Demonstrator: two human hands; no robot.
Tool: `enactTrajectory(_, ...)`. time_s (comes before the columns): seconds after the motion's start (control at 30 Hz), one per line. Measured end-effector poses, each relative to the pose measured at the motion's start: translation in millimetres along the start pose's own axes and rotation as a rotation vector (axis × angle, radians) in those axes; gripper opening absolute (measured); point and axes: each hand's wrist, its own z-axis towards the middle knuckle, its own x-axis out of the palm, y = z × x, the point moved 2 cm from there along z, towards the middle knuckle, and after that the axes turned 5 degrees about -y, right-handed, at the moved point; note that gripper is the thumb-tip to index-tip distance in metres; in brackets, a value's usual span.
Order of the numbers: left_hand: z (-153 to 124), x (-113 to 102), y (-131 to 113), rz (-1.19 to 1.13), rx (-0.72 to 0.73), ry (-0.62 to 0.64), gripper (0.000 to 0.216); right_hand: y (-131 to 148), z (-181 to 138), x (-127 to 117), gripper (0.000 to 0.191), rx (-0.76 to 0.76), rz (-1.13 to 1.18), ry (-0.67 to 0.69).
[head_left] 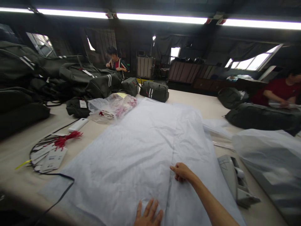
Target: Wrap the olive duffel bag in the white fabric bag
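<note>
- Where white sheet (131, 150) lies toward near edge of bench (18, 153): creases possible, from uneven pressing.
- Left hand (148, 216): spread flat, grasping nothing.
- Right hand (182, 172): curled, grip uncertain; dragging could tear sheet.

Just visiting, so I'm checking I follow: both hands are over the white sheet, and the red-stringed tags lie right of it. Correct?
Not quite: the head view shows the red-stringed tags lying left of the white sheet. The left hand and right hand are over it.

the bottom edge cuts off the left hand (148, 216), and print on the tags (54, 159) is unreadable.
</note>
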Motion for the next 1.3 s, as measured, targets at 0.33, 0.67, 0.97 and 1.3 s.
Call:
enactTrajectory(0.33,102,-117,16,-1.124,-0.717,0.188,0.026,10,-110,-17,0.038,-0.105,1.112,0.333)
enactTrajectory(0.67,148,-160,11,-1.803,-0.871,0.101,0.030,54,-178,-12,0.035,-0.329,1.115,0.194)
enactTrajectory(0.97,163,-205,32,-1.427,-0.474,-0.193,0.028,88,-185,-12,0.022,-0.219,1.682,0.343)
enactTrajectory(1.3,187,-234,57,-1.108,-0.070,-0.452,0.029,121,-192,-8,0.014,-0.148,2.001,0.526)
